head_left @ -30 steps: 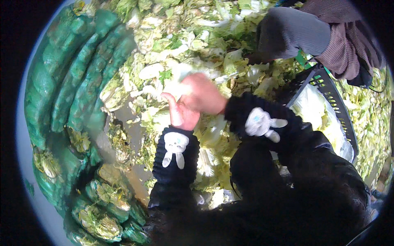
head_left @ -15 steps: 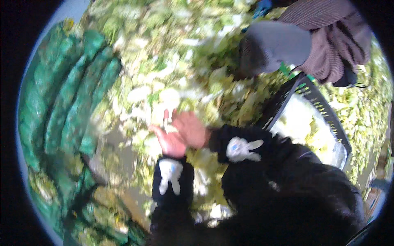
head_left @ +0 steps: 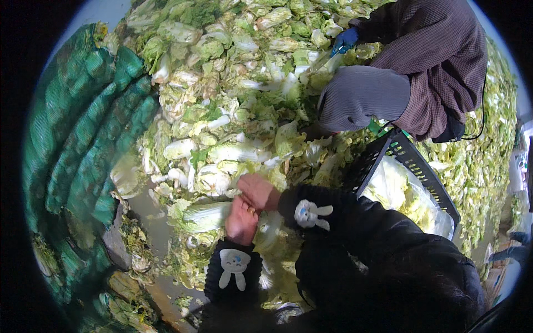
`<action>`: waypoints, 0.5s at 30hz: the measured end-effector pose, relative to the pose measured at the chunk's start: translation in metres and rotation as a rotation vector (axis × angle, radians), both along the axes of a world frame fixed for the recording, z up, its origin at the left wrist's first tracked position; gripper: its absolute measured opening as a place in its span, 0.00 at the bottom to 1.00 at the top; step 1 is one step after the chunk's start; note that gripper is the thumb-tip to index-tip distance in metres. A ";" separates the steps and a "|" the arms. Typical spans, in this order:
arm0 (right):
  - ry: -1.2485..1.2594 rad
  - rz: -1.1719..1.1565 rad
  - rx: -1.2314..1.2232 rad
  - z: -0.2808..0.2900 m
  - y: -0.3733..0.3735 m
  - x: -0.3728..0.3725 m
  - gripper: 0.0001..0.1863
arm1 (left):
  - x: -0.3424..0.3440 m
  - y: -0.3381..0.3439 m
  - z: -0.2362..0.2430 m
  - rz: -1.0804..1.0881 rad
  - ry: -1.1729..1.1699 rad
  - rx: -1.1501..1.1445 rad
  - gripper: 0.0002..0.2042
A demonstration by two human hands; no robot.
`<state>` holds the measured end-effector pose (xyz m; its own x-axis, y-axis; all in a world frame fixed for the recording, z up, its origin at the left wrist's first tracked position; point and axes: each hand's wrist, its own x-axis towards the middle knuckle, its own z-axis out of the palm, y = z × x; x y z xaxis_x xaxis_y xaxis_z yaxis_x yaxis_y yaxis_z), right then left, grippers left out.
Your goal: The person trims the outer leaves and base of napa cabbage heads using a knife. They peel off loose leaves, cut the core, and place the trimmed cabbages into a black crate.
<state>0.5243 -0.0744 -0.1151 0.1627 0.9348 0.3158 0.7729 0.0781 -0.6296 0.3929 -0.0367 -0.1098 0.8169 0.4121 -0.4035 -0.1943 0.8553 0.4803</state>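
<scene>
My left hand (head_left: 242, 221) is closed, its fingers curled in close to my right hand (head_left: 259, 191). My right hand is closed too, its back turned up, just above and right of the left. The hands meet in front of me over the heap; whatever lies between their fingers is too small or hidden to make out. A pale napa cabbage (head_left: 204, 216) with green leaf edges lies just left of my left hand. Loose napa cabbage leaves (head_left: 236, 152) spread beyond both hands.
Filled green mesh sacks (head_left: 91, 133) stand at the left. A black plastic crate (head_left: 426, 166), lined with clear film and holding pale cabbage, stands at the right. Beyond it crouches another person (head_left: 433, 61) in a dark checked top, with a blue-gloved hand (head_left: 345, 41) in the leaves.
My fingers, spread before, are now curled in. My hands have come together a little. The other person's blue-gloved hand shows more fully, and the whole view has shifted slightly.
</scene>
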 end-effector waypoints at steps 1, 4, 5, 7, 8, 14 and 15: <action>-0.020 0.002 -0.162 -0.003 0.001 0.009 0.12 | -0.009 0.002 -0.002 -0.096 -0.119 0.023 0.20; -0.032 -0.084 -0.213 -0.008 0.001 0.018 0.11 | -0.033 0.018 -0.001 -0.209 0.163 0.205 0.20; 0.012 -0.033 -0.141 -0.009 0.001 0.011 0.11 | -0.034 0.022 -0.003 -0.140 0.328 0.134 0.16; 0.043 0.088 0.058 -0.009 0.003 -0.013 0.13 | -0.035 0.023 -0.005 -0.211 0.302 0.404 0.10; 0.075 0.161 0.039 -0.008 0.003 -0.024 0.11 | -0.034 0.022 -0.006 -0.312 0.362 0.509 0.12; -0.021 -0.005 -0.214 -0.034 0.040 0.024 0.12 | -0.092 0.019 -0.020 -0.687 0.178 0.487 0.24; -0.330 -0.129 -0.080 -0.038 0.028 0.046 0.15 | -0.106 0.024 -0.025 -0.821 0.407 0.650 0.19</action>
<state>0.5699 -0.0460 -0.1532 0.1822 0.9371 0.2976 0.9360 -0.0726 -0.3445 0.2871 -0.0130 -0.1345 0.7942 0.0388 -0.6064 0.5859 0.2159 0.7811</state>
